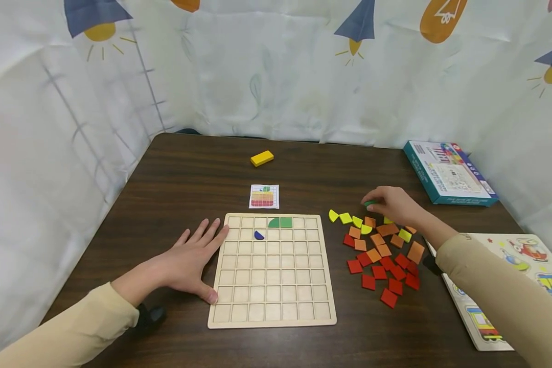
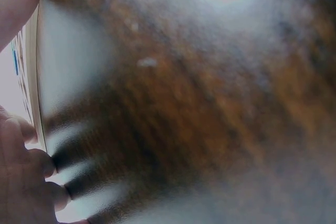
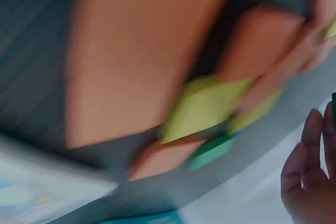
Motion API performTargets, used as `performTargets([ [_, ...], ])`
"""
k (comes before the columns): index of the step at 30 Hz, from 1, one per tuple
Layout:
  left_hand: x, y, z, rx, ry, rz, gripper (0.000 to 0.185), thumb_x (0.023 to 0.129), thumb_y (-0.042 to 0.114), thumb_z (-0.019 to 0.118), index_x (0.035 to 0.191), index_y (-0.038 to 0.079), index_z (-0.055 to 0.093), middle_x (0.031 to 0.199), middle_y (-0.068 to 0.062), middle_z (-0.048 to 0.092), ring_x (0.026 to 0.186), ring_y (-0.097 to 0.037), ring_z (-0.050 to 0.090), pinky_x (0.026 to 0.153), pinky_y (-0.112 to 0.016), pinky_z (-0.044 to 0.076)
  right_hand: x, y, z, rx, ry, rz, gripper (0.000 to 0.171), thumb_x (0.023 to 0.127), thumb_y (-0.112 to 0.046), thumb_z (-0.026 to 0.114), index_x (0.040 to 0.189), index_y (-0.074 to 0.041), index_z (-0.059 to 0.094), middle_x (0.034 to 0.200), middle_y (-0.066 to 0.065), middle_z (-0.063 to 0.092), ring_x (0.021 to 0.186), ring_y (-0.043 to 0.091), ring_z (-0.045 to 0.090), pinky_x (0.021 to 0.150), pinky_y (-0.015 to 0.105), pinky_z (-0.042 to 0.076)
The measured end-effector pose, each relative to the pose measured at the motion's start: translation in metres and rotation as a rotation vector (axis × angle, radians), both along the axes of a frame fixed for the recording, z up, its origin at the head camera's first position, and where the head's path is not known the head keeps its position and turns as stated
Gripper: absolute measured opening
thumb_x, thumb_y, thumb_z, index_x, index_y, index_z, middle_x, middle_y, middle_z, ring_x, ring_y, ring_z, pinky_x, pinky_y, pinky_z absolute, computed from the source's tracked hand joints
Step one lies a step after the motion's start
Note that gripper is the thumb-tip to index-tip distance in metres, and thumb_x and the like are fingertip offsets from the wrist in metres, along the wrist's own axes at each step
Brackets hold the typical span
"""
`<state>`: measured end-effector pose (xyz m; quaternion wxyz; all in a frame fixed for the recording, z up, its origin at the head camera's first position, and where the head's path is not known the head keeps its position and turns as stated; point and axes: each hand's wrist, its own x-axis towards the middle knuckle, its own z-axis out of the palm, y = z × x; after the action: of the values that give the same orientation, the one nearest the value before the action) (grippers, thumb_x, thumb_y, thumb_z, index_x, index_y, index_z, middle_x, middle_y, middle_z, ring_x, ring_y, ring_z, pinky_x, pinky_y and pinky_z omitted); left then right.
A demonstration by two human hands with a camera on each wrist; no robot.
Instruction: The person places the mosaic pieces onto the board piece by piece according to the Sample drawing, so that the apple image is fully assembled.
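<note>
A wooden grid board [image 1: 272, 317] lies on the dark table, with two green tiles [image 1: 280, 222] in its top row and a blue piece [image 1: 258, 235] below them. My left hand [image 1: 194, 255] lies flat and open on the table, fingers touching the board's left edge [image 2: 35, 77]. My right hand [image 1: 388, 203] hovers over a heap of red, orange and yellow tiles [image 1: 382, 253] and pinches a small green tile [image 1: 369, 203]. The right wrist view is blurred, showing orange tiles [image 3: 131, 61] and a yellow tile [image 3: 202, 106].
A pattern card [image 1: 264, 196] lies just behind the board, and a yellow block [image 1: 261, 158] farther back. A teal box [image 1: 448, 173] sits at the back right. A vehicle puzzle board [image 1: 510, 286] lies under my right forearm. Patterned curtains enclose the table.
</note>
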<state>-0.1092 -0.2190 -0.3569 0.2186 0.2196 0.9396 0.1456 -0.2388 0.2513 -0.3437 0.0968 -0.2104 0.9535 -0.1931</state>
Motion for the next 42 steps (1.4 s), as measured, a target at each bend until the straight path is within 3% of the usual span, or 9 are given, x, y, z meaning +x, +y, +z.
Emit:
performTargets([
  [4, 0.001, -0.002, 0.001, -0.004, 0.000, 0.007, 0.147, 0.060, 0.071, 0.087, 0.164, 0.005, 0.007, 0.170, -0.027, 0.001, 0.155, -0.054, 0.000, 0.115, -0.079, 0.007, 0.010, -0.032, 0.010, -0.131, -0.037, -0.011, 0.016, 0.099, -0.013, 0.068, 0.112, -0.005, 0.073, 0.108, 0.014, 0.076, 0.094, 0.027, 0.071, 0.081, 0.042, 0.058],
  [7, 0.001, -0.002, 0.002, -0.004, -0.002, 0.010, 0.146, 0.060, 0.071, 0.086, 0.164, 0.005, 0.007, 0.171, -0.027, 0.001, 0.156, -0.053, -0.001, 0.116, -0.078, 0.007, 0.017, -0.056, 0.013, -0.247, -0.134, -0.015, 0.015, 0.099, -0.018, 0.069, 0.109, -0.006, 0.072, 0.101, 0.012, 0.075, 0.088, 0.027, 0.068, 0.074, 0.034, 0.053],
  [11, 0.000, -0.001, 0.002, 0.003, -0.003, 0.007, 0.145, 0.062, 0.070, 0.086, 0.164, 0.004, 0.008, 0.171, -0.027, 0.002, 0.156, -0.053, -0.001, 0.116, -0.078, 0.007, 0.026, -0.081, 0.014, -0.350, -0.277, -0.016, 0.018, 0.100, -0.018, 0.068, 0.110, -0.004, 0.072, 0.099, 0.012, 0.075, 0.091, 0.032, 0.068, 0.077, 0.034, 0.053],
  [15, -0.001, 0.001, 0.003, 0.004, -0.005, 0.008, 0.144, 0.062, 0.069, 0.087, 0.164, 0.005, 0.008, 0.171, -0.026, 0.001, 0.156, -0.053, -0.001, 0.116, -0.078, 0.007, 0.031, -0.104, 0.011, -0.400, -0.401, -0.041, 0.019, 0.099, -0.015, 0.068, 0.110, -0.001, 0.072, 0.095, 0.013, 0.078, 0.093, 0.027, 0.074, 0.080, 0.037, 0.054],
  [21, -0.001, 0.000, 0.003, 0.002, -0.011, 0.007, 0.145, 0.063, 0.070, 0.086, 0.165, 0.005, 0.007, 0.171, -0.025, 0.000, 0.156, -0.052, -0.002, 0.117, -0.078, 0.006, 0.036, -0.141, 0.002, -0.394, -0.496, -0.057, 0.015, 0.096, -0.013, 0.072, 0.103, 0.001, 0.071, 0.086, 0.013, 0.079, 0.079, 0.017, 0.076, 0.066, 0.028, 0.050],
  [32, 0.001, -0.001, 0.002, 0.015, -0.014, 0.010, 0.144, 0.063, 0.069, 0.087, 0.165, 0.006, 0.007, 0.171, -0.024, 0.000, 0.157, -0.051, -0.002, 0.117, -0.077, 0.004, 0.039, -0.167, 0.002, -0.233, -0.452, -0.106, 0.011, 0.093, -0.014, 0.076, 0.093, -0.003, 0.074, 0.076, 0.007, 0.078, 0.072, 0.014, 0.076, 0.061, 0.025, 0.048],
  [42, 0.001, -0.001, 0.002, 0.005, -0.008, 0.008, 0.145, 0.062, 0.071, 0.086, 0.165, 0.005, 0.007, 0.171, -0.025, 0.001, 0.157, -0.051, -0.002, 0.117, -0.078, 0.006, 0.039, -0.170, 0.003, -0.153, -0.386, -0.078, 0.011, 0.091, -0.015, 0.079, 0.090, -0.006, 0.073, 0.073, 0.003, 0.076, 0.070, 0.014, 0.075, 0.075, 0.028, 0.054],
])
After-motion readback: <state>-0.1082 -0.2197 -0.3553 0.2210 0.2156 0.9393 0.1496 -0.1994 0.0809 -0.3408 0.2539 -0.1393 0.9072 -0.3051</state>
